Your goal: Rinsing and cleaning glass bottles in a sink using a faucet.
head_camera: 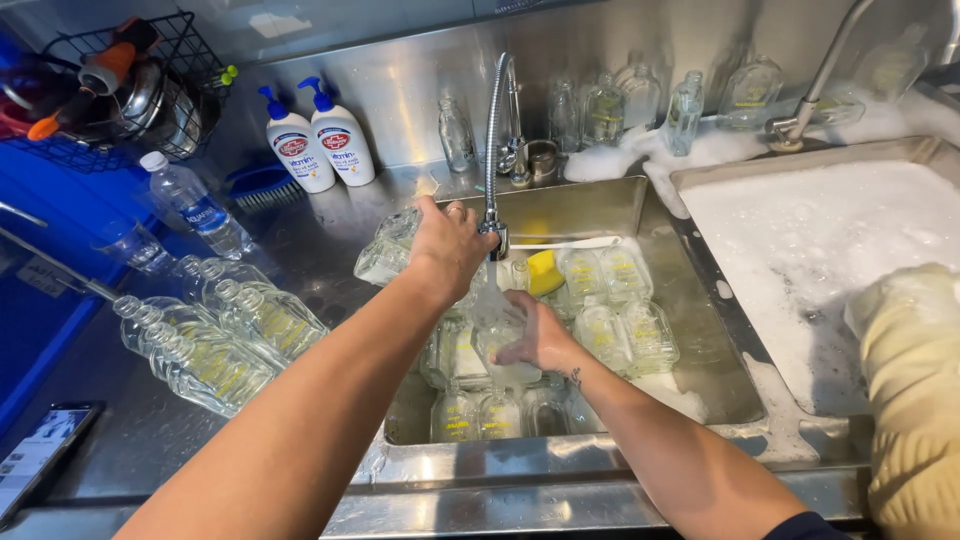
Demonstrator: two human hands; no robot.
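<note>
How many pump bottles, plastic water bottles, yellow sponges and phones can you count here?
Pump bottles: 2
Plastic water bottle: 1
Yellow sponge: 1
Phone: 1
Total: 5

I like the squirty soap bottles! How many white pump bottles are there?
2. Left pump bottle and right pump bottle stand side by side on the steel counter, against the back wall. More may be hidden.

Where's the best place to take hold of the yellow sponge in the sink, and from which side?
Pinch the yellow sponge across its exposed upper edge, coming from above and the left. It leans tilted against glass bottles on its right, and the faucet hose hangs just left, so approach is narrow.
</note>
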